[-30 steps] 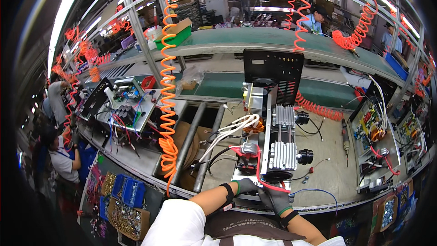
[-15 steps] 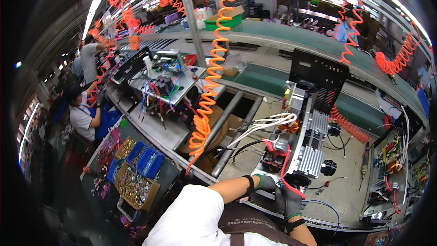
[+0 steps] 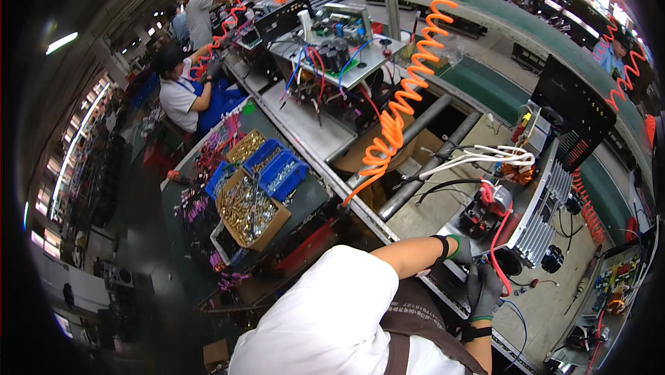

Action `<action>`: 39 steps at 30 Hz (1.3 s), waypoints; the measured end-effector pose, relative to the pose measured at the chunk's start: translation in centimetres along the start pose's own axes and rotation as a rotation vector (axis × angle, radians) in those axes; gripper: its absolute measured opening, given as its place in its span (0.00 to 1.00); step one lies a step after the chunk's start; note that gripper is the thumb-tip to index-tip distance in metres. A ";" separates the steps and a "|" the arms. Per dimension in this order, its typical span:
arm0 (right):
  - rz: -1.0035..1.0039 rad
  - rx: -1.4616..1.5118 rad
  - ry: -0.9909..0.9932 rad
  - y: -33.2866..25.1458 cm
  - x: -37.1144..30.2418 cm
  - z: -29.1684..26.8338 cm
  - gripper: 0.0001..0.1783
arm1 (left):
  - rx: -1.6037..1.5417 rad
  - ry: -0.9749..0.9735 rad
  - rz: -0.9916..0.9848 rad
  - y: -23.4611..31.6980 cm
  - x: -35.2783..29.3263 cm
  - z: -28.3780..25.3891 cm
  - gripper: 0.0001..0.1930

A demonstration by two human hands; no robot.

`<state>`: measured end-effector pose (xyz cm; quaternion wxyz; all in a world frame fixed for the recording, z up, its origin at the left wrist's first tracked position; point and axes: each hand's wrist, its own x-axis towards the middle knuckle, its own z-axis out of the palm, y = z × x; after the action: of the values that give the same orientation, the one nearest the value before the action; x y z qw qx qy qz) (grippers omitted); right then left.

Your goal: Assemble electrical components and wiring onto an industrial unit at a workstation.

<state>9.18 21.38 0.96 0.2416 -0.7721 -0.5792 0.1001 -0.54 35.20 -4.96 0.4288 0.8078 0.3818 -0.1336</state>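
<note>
My left hand [image 3: 458, 249], in a grey and green glove, is at the near edge of a partly built electrical unit with a finned metal heat sink [image 3: 539, 231]. Its fingers look curled in, and their tips are mostly hidden. Close beside it, my right hand [image 3: 484, 290], in a dark grey glove, has its fingers drawn together beside a thick red cable [image 3: 496, 254]. Whatever either hand pinches is too small or covered to make out. A black perforated panel [image 3: 573, 108] stands upright at the unit's back. White cables [image 3: 478, 158] trail left from a copper coil.
Left of me, a side table holds blue bins [image 3: 282, 175] and a cardboard box of small metal fasteners [image 3: 251, 212]. An orange coiled hose [image 3: 424, 63] hangs before the rollers [image 3: 429, 167]. Another open unit [image 3: 603, 299] lies at right. A co-worker [image 3: 185, 91] sits at far left.
My view has swung left, so the bench and units appear further right and the side table shows more. Both hands stay close together at the unit's near edge.
</note>
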 end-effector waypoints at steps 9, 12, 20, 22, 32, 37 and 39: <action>-0.014 0.142 -0.026 -0.1 -0.1 0.2 0.09 | 0.024 -0.014 0.034 0.4 -0.7 -0.7 0.24; -0.015 0.089 -0.018 0.0 -0.1 0.1 0.09 | 0.059 -0.026 0.169 0.1 -0.8 -0.7 0.28; -0.026 0.079 -0.019 0.4 -0.1 0.7 0.09 | 0.102 -0.034 0.152 0.2 -0.6 -0.3 0.28; -0.063 0.105 -0.015 0.5 -0.1 0.9 0.09 | 0.090 -0.029 0.143 0.4 -0.7 -0.3 0.28; -0.093 0.106 0.029 0.5 -0.1 1.0 0.09 | 0.064 -0.032 0.140 0.7 -1.0 -0.5 0.29; -0.015 0.109 -0.055 0.2 -0.2 0.7 0.10 | 0.059 -0.030 0.131 0.7 -1.0 -0.6 0.29; 0.020 0.127 -0.067 0.1 -0.1 0.6 0.10 | 0.050 -0.023 0.129 0.6 -1.1 -0.6 0.29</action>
<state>8.98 21.40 0.32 0.2698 -0.7571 -0.5718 0.1648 -0.87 34.90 -3.64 0.4207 0.8395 0.3206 -0.1247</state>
